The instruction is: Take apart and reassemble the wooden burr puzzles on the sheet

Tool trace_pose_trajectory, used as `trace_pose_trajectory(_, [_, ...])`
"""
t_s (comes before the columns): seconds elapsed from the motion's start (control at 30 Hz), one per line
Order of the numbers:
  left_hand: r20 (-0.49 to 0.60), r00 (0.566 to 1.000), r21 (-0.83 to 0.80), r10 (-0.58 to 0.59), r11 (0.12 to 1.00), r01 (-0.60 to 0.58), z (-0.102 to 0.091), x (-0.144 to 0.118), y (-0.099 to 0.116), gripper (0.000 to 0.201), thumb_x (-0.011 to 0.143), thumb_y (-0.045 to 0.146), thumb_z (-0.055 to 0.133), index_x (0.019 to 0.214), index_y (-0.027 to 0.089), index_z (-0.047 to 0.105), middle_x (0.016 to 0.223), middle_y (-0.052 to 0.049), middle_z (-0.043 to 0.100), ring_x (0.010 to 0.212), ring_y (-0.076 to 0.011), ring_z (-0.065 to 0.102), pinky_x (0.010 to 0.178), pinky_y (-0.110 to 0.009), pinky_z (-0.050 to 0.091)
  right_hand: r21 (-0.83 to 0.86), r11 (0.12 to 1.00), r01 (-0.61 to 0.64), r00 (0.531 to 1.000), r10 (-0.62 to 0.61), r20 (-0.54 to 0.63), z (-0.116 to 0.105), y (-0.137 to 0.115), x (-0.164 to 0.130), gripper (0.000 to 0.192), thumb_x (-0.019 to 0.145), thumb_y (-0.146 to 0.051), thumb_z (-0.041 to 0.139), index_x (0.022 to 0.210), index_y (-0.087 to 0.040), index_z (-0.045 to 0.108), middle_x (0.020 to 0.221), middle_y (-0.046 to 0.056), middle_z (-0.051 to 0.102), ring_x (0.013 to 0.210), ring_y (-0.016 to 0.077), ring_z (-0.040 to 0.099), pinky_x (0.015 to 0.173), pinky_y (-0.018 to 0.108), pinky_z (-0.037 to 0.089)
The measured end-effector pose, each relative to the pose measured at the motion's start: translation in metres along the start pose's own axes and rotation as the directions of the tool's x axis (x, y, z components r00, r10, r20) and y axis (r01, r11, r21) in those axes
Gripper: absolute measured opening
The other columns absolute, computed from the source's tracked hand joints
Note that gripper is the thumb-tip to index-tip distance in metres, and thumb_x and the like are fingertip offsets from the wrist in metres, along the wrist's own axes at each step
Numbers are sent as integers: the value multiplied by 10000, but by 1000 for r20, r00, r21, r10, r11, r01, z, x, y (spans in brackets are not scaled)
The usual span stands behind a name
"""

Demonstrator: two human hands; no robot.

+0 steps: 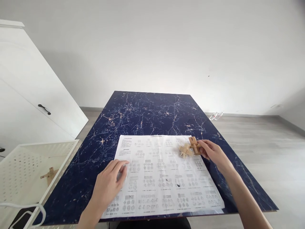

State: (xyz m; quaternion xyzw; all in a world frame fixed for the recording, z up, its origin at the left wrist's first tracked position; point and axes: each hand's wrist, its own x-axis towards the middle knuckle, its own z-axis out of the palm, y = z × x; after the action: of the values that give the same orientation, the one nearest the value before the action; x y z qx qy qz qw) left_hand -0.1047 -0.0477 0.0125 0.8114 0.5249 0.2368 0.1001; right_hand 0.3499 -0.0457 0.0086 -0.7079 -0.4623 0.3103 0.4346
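Note:
My right hand (211, 152) pinches a wooden interlocking puzzle piece (195, 147) with a dark mark on its upper block, at the right edge of the printed sheet. Close beside it, to the left, lies another wooden puzzle piece (185, 150), also marked; whether the two touch I cannot tell. My left hand (110, 178) rests on the left part of the sheet, fingers loosely curled and apart, with nothing in them. The white instruction sheet (164, 165) lies beneath, covered with rows of small diagrams and text.
A blue marble-patterned table (147, 111) carries the sheet. At the left stands a white perforated basket (21, 159) with a wooden cross-shaped piece (50, 175) inside and a white cable (23, 206) at its front. Beyond are a white cabinet (30, 86) and clear glasses-like objects (216, 116) on the right.

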Motion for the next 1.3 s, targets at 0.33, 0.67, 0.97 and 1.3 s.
trace_pose_trajectory(0.33, [66, 984, -233, 165, 962, -146, 8, 49, 23, 573, 1048, 451, 624, 1566, 333, 410, 1681, -111, 375, 1561, -366, 346, 1245, -607, 386, -7, 935, 355, 924, -351, -152, 21, -61, -10, 320, 1038, -507, 593, 1126, -211, 675, 752, 15, 665, 585, 157, 571, 542, 276, 468])
trace_pose_trajectory(0.67, [280, 906, -798, 319, 601, 35, 32, 127, 25, 1034, 705, 670, 913, 1562, 307, 464, 1599, -157, 528, 1487, -400, 511, 1218, -614, 417, -5, 730, 683, 719, -672, 177, 127, -74, -19, 239, 1107, -383, 496, 1220, -240, 650, 1084, 115, 802, 812, 223, 759, 766, 379, 623])
trace_pose_trajectory(0.97, [253, 922, -749, 293, 662, -5, 35, 121, 25, 827, 669, 420, 954, 1392, 265, 583, 1329, -94, 685, 1231, -329, 660, 1087, -500, 529, -20, 770, 638, 762, -628, 159, 145, -47, -23, 156, 1085, -345, 549, 1151, -234, 638, 1031, 107, 828, 778, 232, 786, 703, 354, 616])
trace_pose_trajectory(1.3, [199, 945, -725, 259, 688, -36, 36, 121, 28, 798, 699, 349, 909, 1402, 271, 540, 1304, -91, 649, 1190, -313, 633, 1062, -497, 525, 233, 917, 324, 871, -385, 306, 146, -56, -19, 304, 1060, -482, 573, 1251, -248, 537, 1027, 70, 753, 757, 200, 724, 679, 344, 592])
